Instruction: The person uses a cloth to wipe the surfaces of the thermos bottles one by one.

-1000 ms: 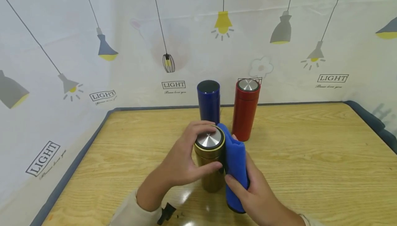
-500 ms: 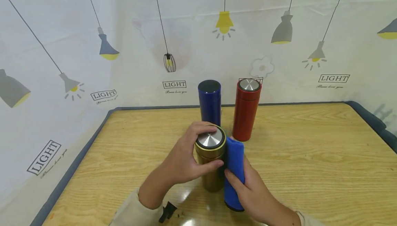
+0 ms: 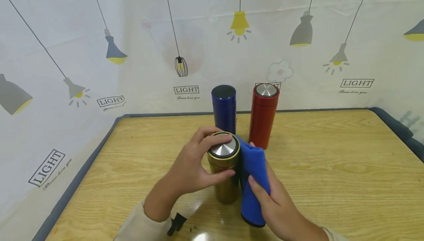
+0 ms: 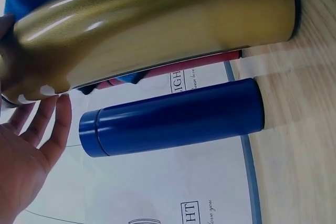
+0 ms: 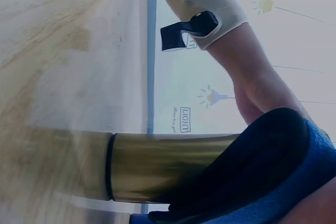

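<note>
A gold thermos flask [image 3: 226, 189] with a silver-topped lid stands upright on the table. My left hand [image 3: 188, 169] grips it around the lid, a finger lying over the top and the thumb along the near side. With my right hand [image 3: 281, 204] I hold a folded blue cloth [image 3: 252, 160] against the flask's right side, the thumb pressed on the cloth. In the right wrist view the dark underside of the cloth [image 5: 247, 166] overlaps the upper part of the gold flask [image 5: 157, 166]. The right hand's fingertips are mostly hidden behind the cloth.
Behind the gold flask stand a blue thermos flask [image 3: 224, 112] and a red thermos flask [image 3: 263, 119], both upright. The wooden table [image 3: 331, 167] ends at a dark-edged backdrop [image 3: 145, 49] printed with lamps. A black strap [image 3: 177, 223] hangs at the left sleeve.
The right hand and cloth first drew slightly down and left, then swung right, with the cloth's top edge back behind the flask. The left hand's fingers shifted slightly on the lid.
</note>
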Available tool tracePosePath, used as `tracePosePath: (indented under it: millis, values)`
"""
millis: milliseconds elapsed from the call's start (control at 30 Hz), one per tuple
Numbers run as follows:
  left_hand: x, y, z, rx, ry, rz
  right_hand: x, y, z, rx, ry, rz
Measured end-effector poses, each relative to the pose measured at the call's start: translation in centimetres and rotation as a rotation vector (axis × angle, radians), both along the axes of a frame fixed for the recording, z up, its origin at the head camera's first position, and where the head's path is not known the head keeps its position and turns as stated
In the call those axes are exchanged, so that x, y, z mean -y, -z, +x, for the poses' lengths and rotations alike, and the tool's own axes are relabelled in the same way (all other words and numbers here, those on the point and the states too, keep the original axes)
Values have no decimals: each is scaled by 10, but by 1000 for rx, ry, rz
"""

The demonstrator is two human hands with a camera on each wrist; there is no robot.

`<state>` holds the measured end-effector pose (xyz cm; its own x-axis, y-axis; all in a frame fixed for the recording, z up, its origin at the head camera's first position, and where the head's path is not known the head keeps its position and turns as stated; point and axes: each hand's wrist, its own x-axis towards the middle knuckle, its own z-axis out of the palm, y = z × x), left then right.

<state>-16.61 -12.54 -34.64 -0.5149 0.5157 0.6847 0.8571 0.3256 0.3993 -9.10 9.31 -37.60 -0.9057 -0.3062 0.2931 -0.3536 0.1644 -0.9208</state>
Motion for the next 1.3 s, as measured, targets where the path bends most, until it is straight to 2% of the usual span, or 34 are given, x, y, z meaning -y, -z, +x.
tracePosePath:
  millis: [200,333,500,633,800,967,1133,1300]
  values:
    - [0,1,-2,-61,-5,8,-4,-8,7,19,42,-42]
    - [-1,2,-2,-57,11,22,-6,-7,9,14,46,-73]
    - [-2,2,-2,-37,41,36,-2,1,4,34,53,-97]
    - [-2,1,-1,-11,46,31,2,8,-3,104,50,-54]
    - [-2,1,0,13,31,19,4,15,-12,169,-8,29]
    - [-3,2,1,85,83,46,5,24,-19,200,-26,67]
    - [-4,3,1,151,143,78,5,35,-23,221,-24,66]
    - [-5,4,2,175,163,84,8,39,-21,319,38,-14]
